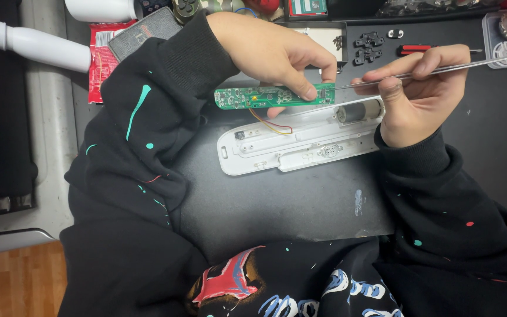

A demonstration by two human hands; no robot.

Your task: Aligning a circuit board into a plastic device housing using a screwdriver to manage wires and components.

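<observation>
Our left hand point(277, 56) pinches the green circuit board point(265, 97) above the white casing point(289, 147), while our right hand point(421, 100) pinches metal tweezers point(470, 66) at its end.

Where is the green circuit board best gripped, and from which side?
By its long bare edges, near the right end, from above, as the left hand pinches the green circuit board. It is thin, with parts on its face and wires under its middle.
</observation>
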